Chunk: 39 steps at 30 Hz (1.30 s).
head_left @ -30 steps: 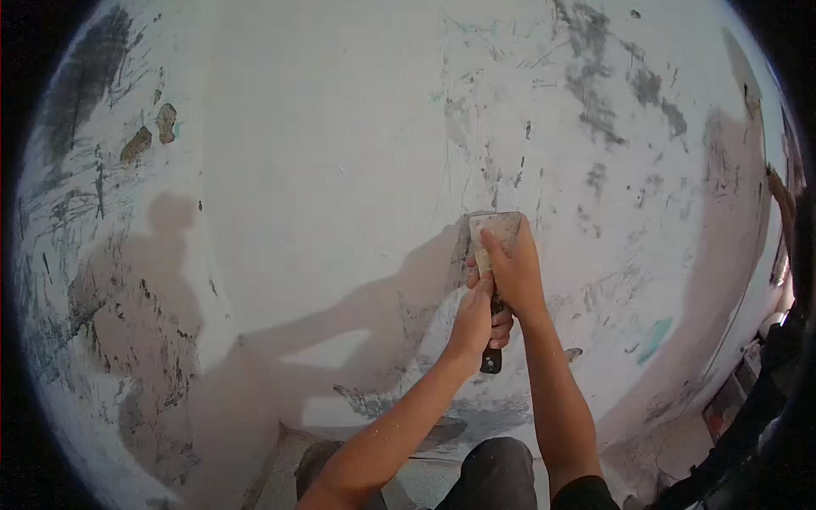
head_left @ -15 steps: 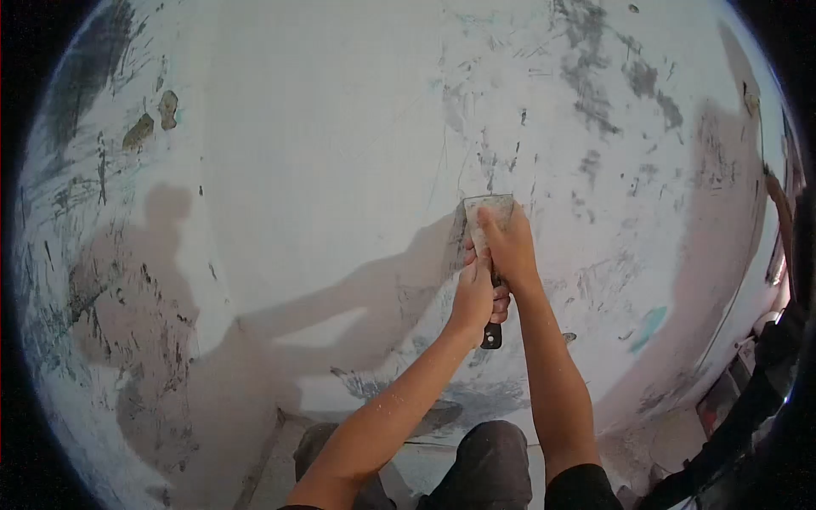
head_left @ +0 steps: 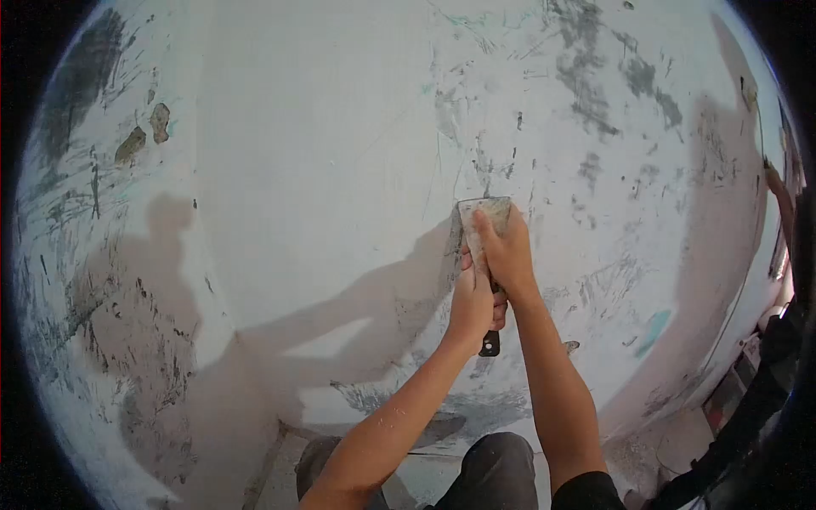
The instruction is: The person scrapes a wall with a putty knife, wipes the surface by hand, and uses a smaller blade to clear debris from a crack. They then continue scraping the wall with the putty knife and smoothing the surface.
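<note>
Holding handle (head_left: 490, 344): left grip (head_left: 476, 304) wrapped around the near end of the scraper (head_left: 473, 241), apparently to steer it.
Bracing blade (head_left: 495, 208): right grip (head_left: 508, 255) clasping it, thumb along its face, seemingly for stiffness.
Scraper: far edge apparently against the wall (head_left: 314, 127).

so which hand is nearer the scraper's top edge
The right hand: its thumb lies on the scraper's blade, while the left hand sits lower, around the handle.

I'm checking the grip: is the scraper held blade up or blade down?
Blade up: the scraper has its wide edge at the top, and its black handle end shows below the left hand.
</note>
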Motion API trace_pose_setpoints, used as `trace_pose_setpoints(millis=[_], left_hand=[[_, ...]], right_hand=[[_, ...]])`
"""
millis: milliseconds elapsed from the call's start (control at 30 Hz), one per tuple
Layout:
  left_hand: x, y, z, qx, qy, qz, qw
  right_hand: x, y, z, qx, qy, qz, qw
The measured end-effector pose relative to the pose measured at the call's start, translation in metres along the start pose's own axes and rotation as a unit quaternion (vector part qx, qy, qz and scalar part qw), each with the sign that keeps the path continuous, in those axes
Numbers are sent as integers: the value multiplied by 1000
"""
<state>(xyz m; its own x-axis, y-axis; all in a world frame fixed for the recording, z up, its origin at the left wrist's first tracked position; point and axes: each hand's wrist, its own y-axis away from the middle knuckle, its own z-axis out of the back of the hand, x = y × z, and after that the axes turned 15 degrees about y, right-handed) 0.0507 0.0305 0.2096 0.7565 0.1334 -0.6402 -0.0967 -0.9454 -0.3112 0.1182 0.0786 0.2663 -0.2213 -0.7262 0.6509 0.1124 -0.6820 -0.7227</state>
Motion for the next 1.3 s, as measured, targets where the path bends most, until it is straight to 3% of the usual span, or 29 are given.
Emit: trace_pose_setpoints(millis=[400, 500, 567, 600, 700, 867, 967, 1167, 1300], left_hand=[[-14, 6, 2, 10, -10, 33, 999], [-13, 8, 1, -37, -5, 7, 999], [-17, 8, 12, 27, -29, 39, 998], [-18, 3, 11, 16, -27, 39, 999], [-23, 11, 21, 14, -39, 50, 998], [-34, 3, 12, 7, -73, 25, 997], [-39, 15, 8, 1, -52, 77, 996], [-36, 17, 16, 25, -57, 57, 996], [-36, 11, 7, 18, -54, 58, 997]], right_hand=[[1, 3, -11, -43, -50, -7, 998], [-8, 3, -11, -47, -4, -1, 999], [-21, -3, -19, -144, 102, 102, 979], [-27, -6, -18, -110, 38, 45, 992], [3, 8, -23, -84, -49, -12, 995], [5, 4, -28, -101, -31, -6, 994], [10, 6, -25, -93, -68, -29, 993], [8, 12, -22, -63, -80, -34, 994], [6, 4, -27, -98, -81, -15, 992]])
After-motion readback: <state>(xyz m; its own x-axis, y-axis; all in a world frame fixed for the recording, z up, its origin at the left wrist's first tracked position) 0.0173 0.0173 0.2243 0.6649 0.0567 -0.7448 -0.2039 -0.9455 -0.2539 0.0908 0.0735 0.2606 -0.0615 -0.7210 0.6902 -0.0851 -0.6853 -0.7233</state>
